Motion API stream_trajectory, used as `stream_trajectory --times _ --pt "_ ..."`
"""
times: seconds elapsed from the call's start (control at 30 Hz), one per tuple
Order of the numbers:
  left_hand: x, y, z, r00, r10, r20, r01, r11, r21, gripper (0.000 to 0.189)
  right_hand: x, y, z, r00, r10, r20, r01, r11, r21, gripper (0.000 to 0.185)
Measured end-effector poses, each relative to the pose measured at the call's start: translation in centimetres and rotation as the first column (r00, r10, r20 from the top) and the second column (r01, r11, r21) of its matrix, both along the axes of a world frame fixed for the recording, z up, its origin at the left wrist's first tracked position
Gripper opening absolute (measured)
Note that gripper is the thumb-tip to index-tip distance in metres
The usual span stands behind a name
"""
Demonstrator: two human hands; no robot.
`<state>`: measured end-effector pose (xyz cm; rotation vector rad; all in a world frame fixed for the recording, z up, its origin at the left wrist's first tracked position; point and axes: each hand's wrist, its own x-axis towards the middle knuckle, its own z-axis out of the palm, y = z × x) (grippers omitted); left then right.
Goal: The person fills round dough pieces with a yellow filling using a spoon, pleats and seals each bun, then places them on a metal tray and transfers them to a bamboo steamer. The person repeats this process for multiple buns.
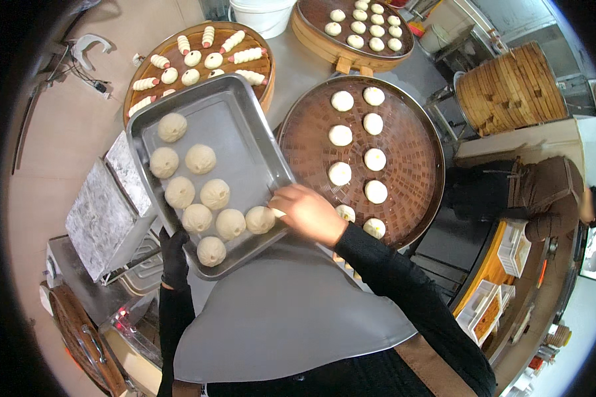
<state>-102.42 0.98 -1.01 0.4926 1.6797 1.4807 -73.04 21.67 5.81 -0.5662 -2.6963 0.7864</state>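
Observation:
My left hand [175, 255], in a black glove, grips the near left edge of a metal tray [238, 119]. The tray is tilted and holds several round, pleated, beige dough buns [214, 194] on its left and near sides. Over its right rim is my bare right hand [305, 211], blurred, with the fingers closed around a pale bun [277, 212] that is mostly hidden. Just right of the tray lies a round steamer tray with a brown woven base [407, 144]. White buns [376, 160] sit on it in two rows, one partly behind my right wrist.
Sausage rolls and buns fill a wooden steamer [176, 52] at the back left, beside a white bucket [265, 15]. Another bamboo steamer [323, 44] holds small buns. Stacked bamboo steamers [511, 92] stand at right, near another person [541, 191] and white plastic baskets [482, 307].

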Motion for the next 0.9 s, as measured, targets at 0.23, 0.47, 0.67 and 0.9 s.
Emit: stream_trajectory --times 0.23,0.47,0.67,0.9 --pt "-1.1 -0.6 -0.8 0.975 0.157 0.158 -0.178 0.976 0.125 0.041 -2.9 2.7 1.5 0.983 -0.070 -0.168 0.055 0.994 -0.089 0.039" --pt "-1.3 2.1 2.8 0.992 0.106 0.068 -0.109 0.993 0.050 0.035 -6.1 4.0 1.1 0.978 0.107 0.180 -0.132 0.982 0.137 0.029" --pt "-1.3 3.4 3.2 0.991 0.135 -0.007 -0.135 0.990 0.028 0.032 -2.5 8.3 2.5 0.993 -0.026 -0.112 -0.008 0.957 -0.288 0.033" --pt "-2.2 3.1 3.1 0.996 0.087 -0.013 -0.088 0.995 -0.043 0.024 -1.0 18.6 -2.5 0.848 -0.447 0.286 0.530 0.690 -0.493 0.036"
